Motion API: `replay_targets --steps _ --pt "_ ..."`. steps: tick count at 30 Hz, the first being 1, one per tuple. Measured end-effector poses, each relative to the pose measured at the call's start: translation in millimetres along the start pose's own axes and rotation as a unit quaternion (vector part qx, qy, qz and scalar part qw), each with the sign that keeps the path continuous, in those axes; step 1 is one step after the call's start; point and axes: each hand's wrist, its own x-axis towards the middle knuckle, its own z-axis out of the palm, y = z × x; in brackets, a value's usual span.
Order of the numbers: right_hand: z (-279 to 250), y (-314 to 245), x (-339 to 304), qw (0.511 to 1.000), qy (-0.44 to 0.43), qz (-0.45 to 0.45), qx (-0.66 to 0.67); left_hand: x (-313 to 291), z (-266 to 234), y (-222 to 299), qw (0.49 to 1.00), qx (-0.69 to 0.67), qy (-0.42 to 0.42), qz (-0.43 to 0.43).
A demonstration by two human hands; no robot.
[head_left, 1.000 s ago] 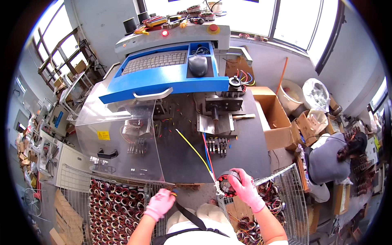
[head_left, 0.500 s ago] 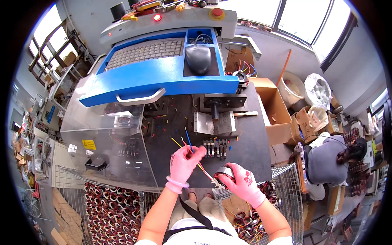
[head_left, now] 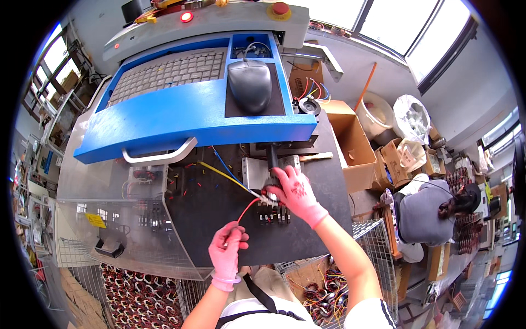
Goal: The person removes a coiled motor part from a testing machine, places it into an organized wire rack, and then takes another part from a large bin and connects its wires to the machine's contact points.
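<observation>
My right hand, in a pink glove, is closed on a small motor stator at the lower end of a black cylindrical post. The fingers partly hide the stator, so I cannot tell how far it sits on the post. From the stator a yellow wire and a blue wire stretch up and left. A red wire curves down to my left hand, also pink-gloved, which pinches its end. A bent metal plate stands behind the stator, and a row of small metal-and-black blocks lies below.
Above the black worktop hangs a blue tray with keyboard and mouse. A clear cover stands left. Wire baskets of stators are below. Cardboard boxes and a seated person are right.
My right hand has carried the stator up to the black post. My left hand has moved down and left, and now draws out the red wire alone; yellow and blue hang free of it.
</observation>
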Motion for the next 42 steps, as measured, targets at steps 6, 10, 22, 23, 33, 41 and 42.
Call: replay_targets --steps 6,10,22,23,33,41,42 --pt "22.3 33.5 52.1 0.999 -0.016 -0.029 -0.013 32.0 2.0 -34.4 0.99 0.064 -0.126 -0.023" --pt "30.2 51.6 61.7 0.999 0.018 -0.047 -0.009 40.3 15.0 -40.7 0.985 0.094 -0.144 -0.004" --pt "46.9 -11.8 -13.3 0.743 -0.267 0.294 0.538 19.1 34.9 -10.0 0.881 0.407 -0.216 0.105" --pt "54.5 -3.2 -13.9 0.715 -0.235 0.274 0.598 14.5 32.2 -12.8 0.857 0.438 -0.244 0.121" --pt "18.6 13.1 -8.9 0.94 -0.175 0.147 0.254 7.0 20.6 -91.5 0.574 0.748 -0.225 0.246" --pt "34.8 22.0 -15.3 0.96 -0.134 0.097 0.225 8.3 15.9 -106.5 0.576 0.752 -0.241 0.21" --pt "36.8 21.1 -14.8 0.962 -0.141 0.094 0.215 8.9 15.6 -106.5 0.574 0.753 -0.238 0.215"
